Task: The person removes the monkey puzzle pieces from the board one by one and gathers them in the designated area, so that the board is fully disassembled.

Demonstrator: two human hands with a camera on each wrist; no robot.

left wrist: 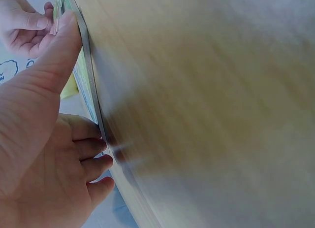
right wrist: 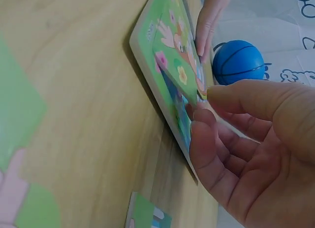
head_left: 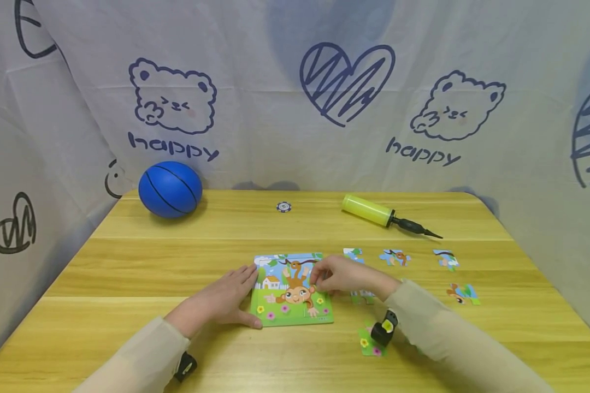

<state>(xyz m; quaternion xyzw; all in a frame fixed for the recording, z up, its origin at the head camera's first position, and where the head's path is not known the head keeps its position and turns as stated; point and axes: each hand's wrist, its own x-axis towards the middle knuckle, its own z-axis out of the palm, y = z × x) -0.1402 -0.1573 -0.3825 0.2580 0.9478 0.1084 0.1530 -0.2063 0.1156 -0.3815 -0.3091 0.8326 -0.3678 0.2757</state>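
Observation:
A monkey jigsaw puzzle in a shallow board (head_left: 295, 322) lies flat on the table. My left hand (head_left: 226, 299) rests against the board's left side, fingers fairly straight along the edge and thumb at the near corner. At the board's right side, my right hand (head_left: 343, 274) pinches a puzzle piece between thumb and fingertips. In the right wrist view that green puzzle piece (right wrist: 181, 73) with a yellow flower is tilted, its pinched edge raised off the board. Its far end still lies within the picture.
Several loose pieces lie right of the board, including a flowered piece (head_left: 365, 347) and a monkey-face piece (head_left: 464, 293). Farther back are a blue ball (head_left: 170, 189), a poker chip (head_left: 283, 207) and a yellow hand pump (head_left: 369, 210). A printed curtain (head_left: 260, 120) hangs behind the table.

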